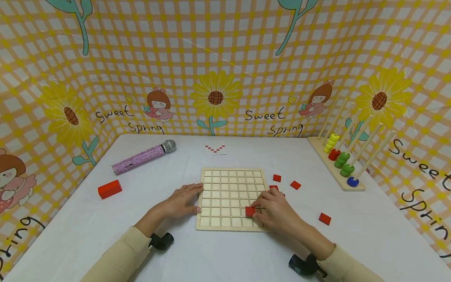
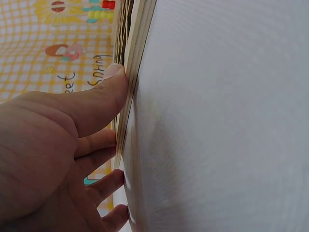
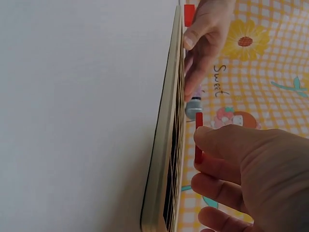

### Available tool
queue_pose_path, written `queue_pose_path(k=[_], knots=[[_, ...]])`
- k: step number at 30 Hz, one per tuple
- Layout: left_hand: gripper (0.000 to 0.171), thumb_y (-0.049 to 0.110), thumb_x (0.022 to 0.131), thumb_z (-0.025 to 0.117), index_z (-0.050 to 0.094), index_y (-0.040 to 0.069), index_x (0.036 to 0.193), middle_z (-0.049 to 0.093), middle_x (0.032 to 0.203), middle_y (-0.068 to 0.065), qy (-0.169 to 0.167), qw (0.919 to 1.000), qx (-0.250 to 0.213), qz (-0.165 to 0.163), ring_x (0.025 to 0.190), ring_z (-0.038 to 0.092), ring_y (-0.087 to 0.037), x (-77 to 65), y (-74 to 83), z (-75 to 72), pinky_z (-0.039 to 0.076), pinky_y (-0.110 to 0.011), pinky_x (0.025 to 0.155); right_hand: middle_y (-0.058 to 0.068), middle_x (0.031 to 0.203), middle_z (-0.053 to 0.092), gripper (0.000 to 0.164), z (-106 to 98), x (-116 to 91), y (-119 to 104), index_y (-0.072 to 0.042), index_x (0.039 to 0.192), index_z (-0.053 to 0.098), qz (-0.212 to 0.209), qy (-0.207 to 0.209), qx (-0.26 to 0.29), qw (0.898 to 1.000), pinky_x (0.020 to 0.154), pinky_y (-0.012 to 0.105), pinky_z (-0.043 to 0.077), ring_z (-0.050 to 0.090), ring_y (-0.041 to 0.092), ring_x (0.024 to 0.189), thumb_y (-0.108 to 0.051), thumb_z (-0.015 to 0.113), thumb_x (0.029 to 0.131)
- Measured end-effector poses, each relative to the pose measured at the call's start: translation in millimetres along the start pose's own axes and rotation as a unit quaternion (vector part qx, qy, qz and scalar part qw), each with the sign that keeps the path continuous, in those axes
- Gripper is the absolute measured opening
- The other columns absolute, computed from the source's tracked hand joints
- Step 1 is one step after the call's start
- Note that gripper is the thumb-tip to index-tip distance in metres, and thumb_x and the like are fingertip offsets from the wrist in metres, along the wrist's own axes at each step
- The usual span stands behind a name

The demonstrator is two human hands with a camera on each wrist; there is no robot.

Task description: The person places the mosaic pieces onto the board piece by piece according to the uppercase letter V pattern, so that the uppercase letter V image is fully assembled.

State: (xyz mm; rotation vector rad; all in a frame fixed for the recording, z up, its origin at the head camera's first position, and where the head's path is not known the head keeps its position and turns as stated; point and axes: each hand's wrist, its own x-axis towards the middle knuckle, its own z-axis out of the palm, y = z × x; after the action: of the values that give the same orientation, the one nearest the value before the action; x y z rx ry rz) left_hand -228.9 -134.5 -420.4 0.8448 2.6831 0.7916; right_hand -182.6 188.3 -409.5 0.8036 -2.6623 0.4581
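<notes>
A pale wooden grid board (image 1: 225, 201) lies on the white table. My left hand (image 1: 181, 201) rests at its left edge, thumb and fingertips against the rim; the left wrist view shows the fingers (image 2: 110, 186) fairly straight along the board's side. Over the lower right cells my right hand (image 1: 276, 211) pinches a red square tile (image 1: 250, 212) between thumb and fingers. In the right wrist view this tile (image 3: 199, 137) stands edge-on, a little above the board's surface. Two more red tiles (image 1: 273, 187) lie at the board's right edge, partly hidden by the right hand.
Loose red tiles (image 1: 295, 185) lie right of the board, one (image 1: 325, 218) farther out. A peg abacus (image 1: 338, 168) with coloured beads stands at right. Behind the board is a small pattern card (image 1: 215, 148). At left lie a glittery microphone (image 1: 142, 157) and a red block (image 1: 110, 189).
</notes>
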Motion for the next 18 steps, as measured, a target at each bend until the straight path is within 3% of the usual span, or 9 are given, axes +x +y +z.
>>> queue_pose_path(k=[7, 18], knots=[[0.067, 0.025, 0.089, 0.064, 0.034, 0.0, 0.144, 0.027, 0.155, -0.014, 0.003, 1.0, 0.002, 0.002, 0.141, 0.023, -0.041, -0.1, -0.5, 0.6, 0.02, -0.061, 0.111, -0.009, 0.087, 0.063, 0.015, 6, 6, -6, -0.017, 0.087, 0.073, 0.012, -0.027, -0.004, 1.0, 0.076, 0.028, 0.041, 0.042, 0.01, 0.091, -0.02, 0.076, 0.072], [0.067, 0.024, 0.089, 0.064, 0.034, 0.002, 0.145, 0.026, 0.155, -0.013, 0.002, 1.0, -0.002, -0.001, 0.142, 0.021, -0.04, -0.8, 0.5, 0.4, 0.019, -0.06, 0.112, -0.008, 0.086, 0.064, 0.014, 13, 14, -13, -0.017, 0.086, 0.073, -0.019, -0.02, 0.01, 1.0, 0.075, 0.029, 0.039, 0.044, 0.011, 0.088, -0.018, 0.075, 0.072]])
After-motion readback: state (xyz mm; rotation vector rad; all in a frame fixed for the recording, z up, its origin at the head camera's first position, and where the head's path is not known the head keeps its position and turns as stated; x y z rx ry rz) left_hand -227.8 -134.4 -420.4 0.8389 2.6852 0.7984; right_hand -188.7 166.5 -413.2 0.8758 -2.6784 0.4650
